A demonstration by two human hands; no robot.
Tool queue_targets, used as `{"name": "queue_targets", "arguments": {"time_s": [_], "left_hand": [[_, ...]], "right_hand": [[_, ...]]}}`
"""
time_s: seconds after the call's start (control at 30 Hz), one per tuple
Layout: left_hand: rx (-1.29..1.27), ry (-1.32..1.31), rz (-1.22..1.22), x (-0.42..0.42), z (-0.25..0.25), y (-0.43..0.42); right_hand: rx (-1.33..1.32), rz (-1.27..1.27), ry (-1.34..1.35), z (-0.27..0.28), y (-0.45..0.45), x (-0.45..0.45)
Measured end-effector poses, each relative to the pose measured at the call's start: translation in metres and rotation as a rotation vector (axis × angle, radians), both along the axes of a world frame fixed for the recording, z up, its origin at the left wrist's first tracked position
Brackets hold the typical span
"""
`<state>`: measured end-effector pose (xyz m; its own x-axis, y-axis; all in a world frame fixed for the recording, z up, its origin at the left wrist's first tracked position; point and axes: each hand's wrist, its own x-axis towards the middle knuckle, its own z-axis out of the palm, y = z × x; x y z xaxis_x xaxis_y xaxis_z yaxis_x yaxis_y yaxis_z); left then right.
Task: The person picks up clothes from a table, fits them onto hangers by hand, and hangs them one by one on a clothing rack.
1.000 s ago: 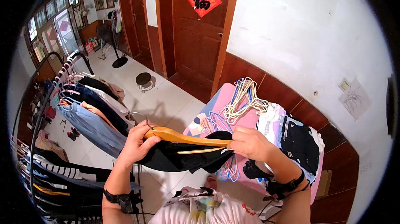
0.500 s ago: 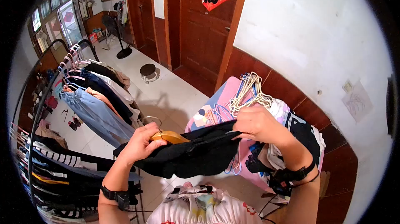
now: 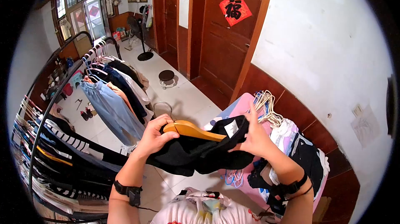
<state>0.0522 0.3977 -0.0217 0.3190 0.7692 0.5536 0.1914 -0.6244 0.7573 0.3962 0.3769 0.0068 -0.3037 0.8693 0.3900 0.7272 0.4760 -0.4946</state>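
A wooden hanger (image 3: 193,131) with a metal hook lies partly inside a black garment (image 3: 187,154), in front of my body. My left hand (image 3: 156,136) is closed round the hook end of the hanger, with black cloth beneath it. At the garment's other end, by a white label (image 3: 231,128), my right hand (image 3: 255,137) has its fingers apart and touches the cloth edge. The far end of the hanger is hidden in the garment.
Clothes on hangers fill a black rack (image 3: 54,101) at the left. To the right, a pink table (image 3: 246,100) holds a bunch of hangers (image 3: 268,109) and piled clothes (image 3: 306,153). A round stool (image 3: 166,76) and a standing fan (image 3: 141,36) are farther back.
The black cloth has shifted along the hanger, exposing more wood and a white label. My right hand has opened from its pinch. The view has turned left.
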Motion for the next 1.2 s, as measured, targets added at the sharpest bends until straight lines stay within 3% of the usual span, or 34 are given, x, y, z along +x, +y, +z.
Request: {"name": "queue_targets", "arguments": {"time_s": [0.07,0.13,0.2,0.3,0.4,0.47,0.53,0.63,0.7,0.8,0.87,1.0,1.2], "left_hand": [[-0.043,-0.018,-0.002,0.003,-0.002,0.003],[-0.031,-0.005,-0.019,0.009,-0.002,0.007],[-0.019,0.009,-0.036,0.015,0.0,0.008],[0.027,0.018,-0.085,0.02,0.009,0.006],[-0.04,0.105,-0.017,0.018,0.011,0.005],[-0.171,0.12,0.145,0.003,-0.003,0.017],[-0.363,-0.081,0.113,-0.01,-0.017,0.027],[-0.4,-0.206,0.061,-0.005,-0.023,0.026],[-0.413,-0.272,-0.106,-0.003,-0.04,0.027],[-0.42,-0.136,-0.221,-0.004,-0.059,0.02],[-0.561,-0.153,-0.188,-0.006,-0.081,0.022],[-0.638,-0.274,-0.138,-0.004,-0.097,0.026],[-0.636,-0.17,0.011,-0.005,-0.119,0.022]], "right_hand": [[0.139,0.007,0.026,-0.005,-0.002,0.012],[-0.056,-0.119,-0.071,-0.006,-0.003,0.021],[-0.029,-0.05,-0.08,0.005,-0.011,0.021],[0.215,-0.018,-0.142,0.006,-0.019,0.033],[0.282,-0.076,-0.15,0.004,-0.018,0.056],[0.412,-0.073,-0.144,0.011,-0.021,0.066],[0.396,-0.151,-0.092,0.022,-0.03,0.073],[0.391,-0.169,-0.083,0.018,-0.03,0.087],[0.37,-0.187,-0.09,0.016,-0.03,0.094],[0.445,-0.204,0.04,0.017,-0.031,0.101],[0.303,-0.301,0.086,0.019,-0.037,0.109],[0.337,-0.323,0.077,0.015,-0.04,0.117],[0.429,-0.39,0.147,0.006,-0.041,0.127]]}}
